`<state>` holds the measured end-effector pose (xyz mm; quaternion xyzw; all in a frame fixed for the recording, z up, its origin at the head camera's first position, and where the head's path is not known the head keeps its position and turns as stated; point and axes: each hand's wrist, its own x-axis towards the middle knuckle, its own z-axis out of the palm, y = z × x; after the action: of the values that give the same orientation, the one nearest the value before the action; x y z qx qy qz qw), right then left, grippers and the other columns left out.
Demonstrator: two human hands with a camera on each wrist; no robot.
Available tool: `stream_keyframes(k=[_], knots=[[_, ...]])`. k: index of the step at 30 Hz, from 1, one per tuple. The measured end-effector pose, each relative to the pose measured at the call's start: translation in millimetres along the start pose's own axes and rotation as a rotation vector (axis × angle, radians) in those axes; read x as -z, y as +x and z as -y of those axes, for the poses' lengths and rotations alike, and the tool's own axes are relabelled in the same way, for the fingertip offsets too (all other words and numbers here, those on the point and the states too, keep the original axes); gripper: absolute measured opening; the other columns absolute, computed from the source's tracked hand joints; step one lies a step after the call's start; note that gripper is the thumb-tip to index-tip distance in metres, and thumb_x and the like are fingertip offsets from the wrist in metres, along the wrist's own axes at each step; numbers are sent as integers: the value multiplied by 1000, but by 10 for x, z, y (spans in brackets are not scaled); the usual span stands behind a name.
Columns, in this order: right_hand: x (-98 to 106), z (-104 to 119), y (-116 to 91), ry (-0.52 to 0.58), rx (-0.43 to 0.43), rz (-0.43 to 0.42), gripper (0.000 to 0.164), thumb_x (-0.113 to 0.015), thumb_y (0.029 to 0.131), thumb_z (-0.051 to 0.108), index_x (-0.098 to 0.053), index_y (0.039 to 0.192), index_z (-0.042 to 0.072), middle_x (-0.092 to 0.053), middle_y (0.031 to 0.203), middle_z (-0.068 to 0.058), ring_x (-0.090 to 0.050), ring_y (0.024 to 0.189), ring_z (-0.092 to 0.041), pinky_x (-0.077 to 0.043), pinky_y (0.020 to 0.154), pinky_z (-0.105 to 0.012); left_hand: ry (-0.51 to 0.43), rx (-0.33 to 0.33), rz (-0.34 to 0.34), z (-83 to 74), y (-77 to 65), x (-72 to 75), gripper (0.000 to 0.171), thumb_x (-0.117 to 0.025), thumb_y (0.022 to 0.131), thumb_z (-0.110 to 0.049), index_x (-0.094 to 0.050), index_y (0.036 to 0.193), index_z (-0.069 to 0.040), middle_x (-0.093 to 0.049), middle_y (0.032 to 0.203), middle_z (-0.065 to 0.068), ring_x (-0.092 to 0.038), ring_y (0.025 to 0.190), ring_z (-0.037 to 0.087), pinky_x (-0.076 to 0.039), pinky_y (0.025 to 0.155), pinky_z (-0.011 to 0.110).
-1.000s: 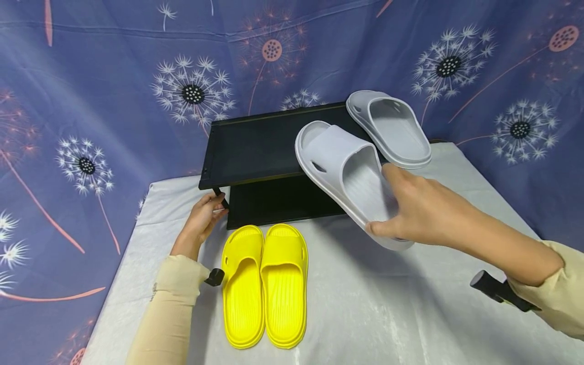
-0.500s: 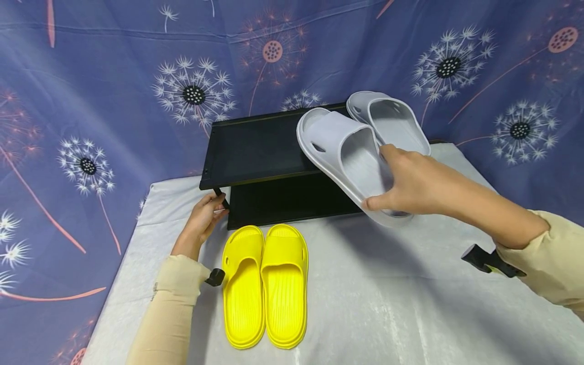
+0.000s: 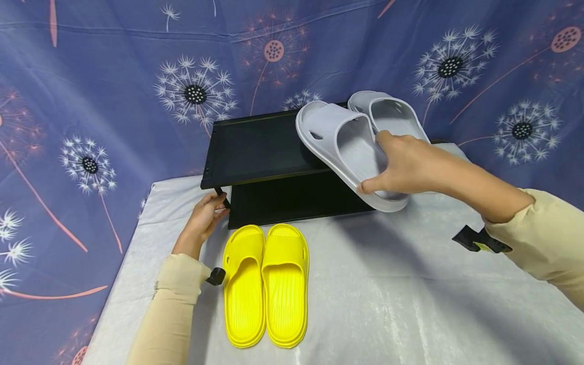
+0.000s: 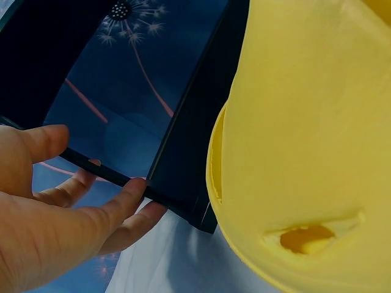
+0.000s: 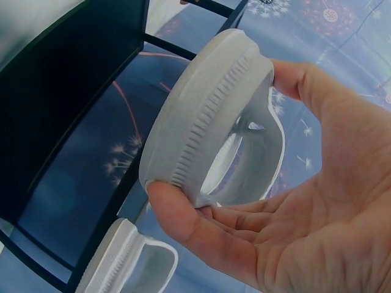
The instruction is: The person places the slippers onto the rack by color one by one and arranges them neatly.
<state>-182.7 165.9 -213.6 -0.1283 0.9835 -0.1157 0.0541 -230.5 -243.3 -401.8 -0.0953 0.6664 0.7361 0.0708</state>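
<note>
Blue dandelion cloth [image 3: 319, 40] behind; right hand [image 3: 410, 163] pinching pale-grey slipper [image 3: 358, 152], slotted strap [image 3: 327, 121]; left hand [image 3: 201, 219] gripping black rack post [image 4: 115, 176].

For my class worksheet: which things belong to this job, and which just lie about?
Apparently in use:
black shelved rack, gripped by left hand
pale grey moulded slipper, in right hand
matching grey slipper, on the rack

Lying about, role unclear:
two yellow moulded slippers, untouched

Right hand [image 3: 403, 162] farther back, gripped grey slipper [image 3: 356, 144] carried further over the black rack [image 3: 255, 149], contact unclear
</note>
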Motion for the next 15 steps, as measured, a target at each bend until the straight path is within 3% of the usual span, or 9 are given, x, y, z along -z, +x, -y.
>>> stream_keyframes(k=[15], knots=[[122, 59, 177, -17, 2, 61, 102, -73, 69, 63, -33, 134, -5, -53, 114, -26, -52, 103, -37, -46, 81, -50, 7, 2, -2, -3, 6, 2, 12, -50, 101, -17, -44, 99, -6, -39, 89, 6, -43, 99, 21, -37, 109, 43]])
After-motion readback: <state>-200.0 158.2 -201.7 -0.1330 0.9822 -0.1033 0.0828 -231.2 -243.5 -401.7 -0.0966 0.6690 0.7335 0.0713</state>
